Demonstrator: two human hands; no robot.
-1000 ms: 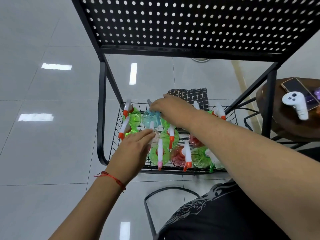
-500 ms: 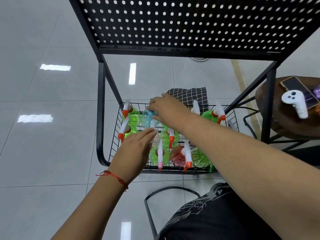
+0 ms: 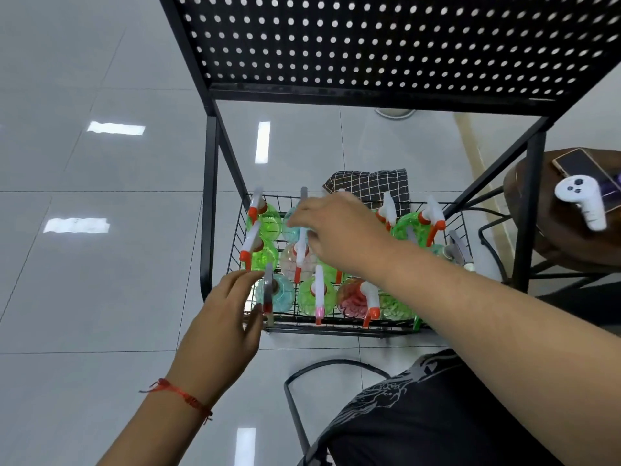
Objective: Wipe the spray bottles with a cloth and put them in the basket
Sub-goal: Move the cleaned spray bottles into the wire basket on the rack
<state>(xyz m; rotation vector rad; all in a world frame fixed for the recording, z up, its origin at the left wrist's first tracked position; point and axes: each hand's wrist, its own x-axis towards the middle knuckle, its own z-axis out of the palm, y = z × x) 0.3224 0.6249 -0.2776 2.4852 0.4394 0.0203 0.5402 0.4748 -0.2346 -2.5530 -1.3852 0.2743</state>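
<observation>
A black wire basket point(image 3: 336, 326) stands on the floor under a black perforated shelf point(image 3: 386, 45), holding several upright spray bottles in green, blue and pink. My right hand point(image 3: 339, 237) reaches over the basket's back middle, its fingers curled on the top of a blue spray bottle point(image 3: 289, 227) whose grey sprayer pokes up past them. With straight fingers, my left hand point(image 3: 228, 314) hovers at the front left corner, its thumb beside the red nozzle of another blue bottle point(image 3: 280, 294). A black checked cloth point(image 3: 373, 186) lies over the basket's back rim.
Black frame legs point(image 3: 209, 210) rise on both sides of the basket. A brown stool point(image 3: 568, 243) at the right carries a phone point(image 3: 578, 163) and a white controller point(image 3: 583, 203). A curved black tube point(image 3: 302, 375) and my black-clothed lap are near the bottom.
My left hand has drawn back from the middle bottles toward the front left corner, uncovering a blue bottle there. My right hand stays on the blue bottle at the back.
</observation>
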